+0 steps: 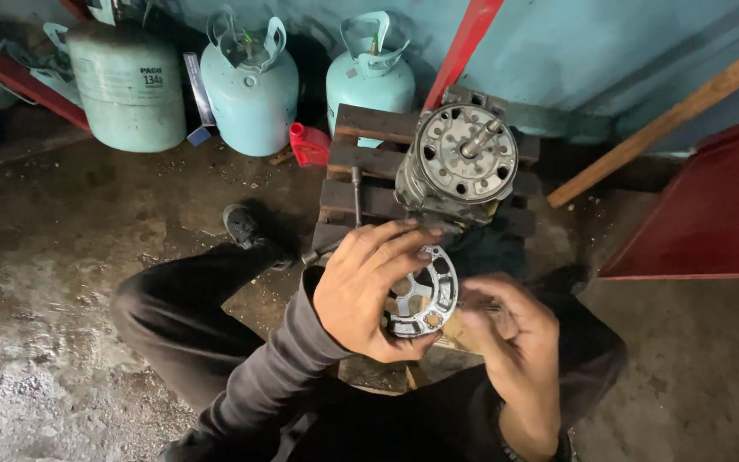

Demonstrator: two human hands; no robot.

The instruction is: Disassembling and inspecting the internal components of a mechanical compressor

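My left hand [363,287] grips a round grey metal end plate with cut-out openings [423,297], held in front of my lap. My right hand [513,329] is beside it on the right, fingers curled toward the plate's edge and blurred; I cannot tell whether it holds anything. Just beyond my hands a grey electric motor [455,167] stands upright on a dark wooden slatted stool [361,158], its shaft pointing up.
Three pale green gas cylinders [248,90] stand along the blue wall at the back. A small red object [310,144] lies beside the stool. A red metal panel [712,214] sits at right, a wooden stick [669,120] leans above it. My shoe [241,227] rests on the concrete floor.
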